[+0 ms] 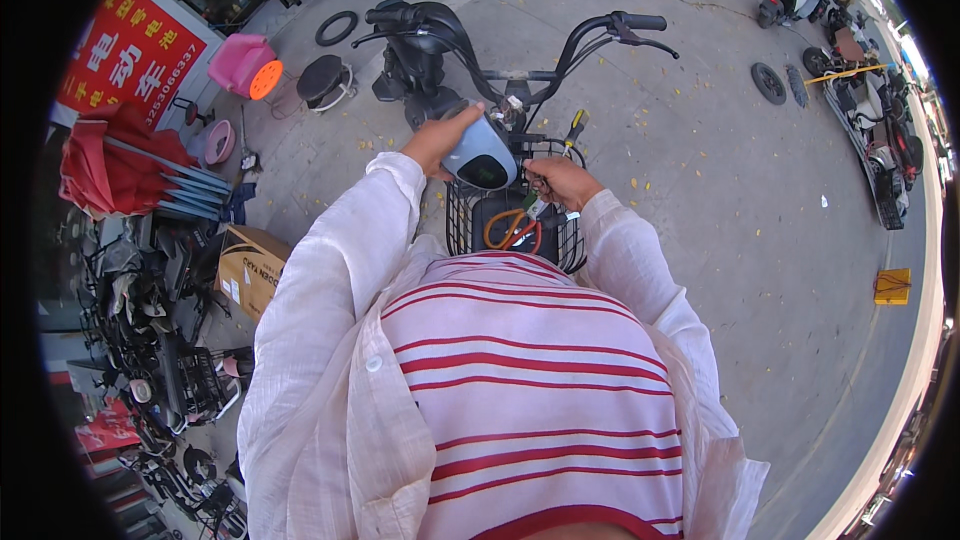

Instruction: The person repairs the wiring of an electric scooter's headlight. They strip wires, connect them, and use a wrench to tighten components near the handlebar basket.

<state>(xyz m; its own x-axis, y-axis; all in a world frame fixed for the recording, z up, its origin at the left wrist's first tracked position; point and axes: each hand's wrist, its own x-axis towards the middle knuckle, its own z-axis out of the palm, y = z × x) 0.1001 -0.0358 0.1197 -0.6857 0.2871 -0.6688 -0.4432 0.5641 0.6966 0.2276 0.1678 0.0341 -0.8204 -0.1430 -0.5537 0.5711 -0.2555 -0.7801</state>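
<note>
My left hand (443, 138) is closed on a light-blue plastic housing (473, 145) with a dark rounded display, held tilted below the handlebar (520, 75) of a small black two-wheeler. Just right of the housing, my right hand (555, 181) has its fingers curled, and what they grip is too small to make out. A yellow-handled screwdriver (576, 127) points up beside that hand. Underneath both hands sits a black wire basket (460, 230) containing a dark object and looped orange and red leads (500, 235), partly hidden by my hand and body.
Left: a red signboard (120, 50), pink plastic item (236, 60), round stool (323, 85), folded red umbrella (120, 155), cardboard box (250, 273), parked two-wheelers (160, 360). Right: loose tyre (768, 83), more scooters (870, 140), yellow box (891, 286). All stand on concrete pavement (700, 240).
</note>
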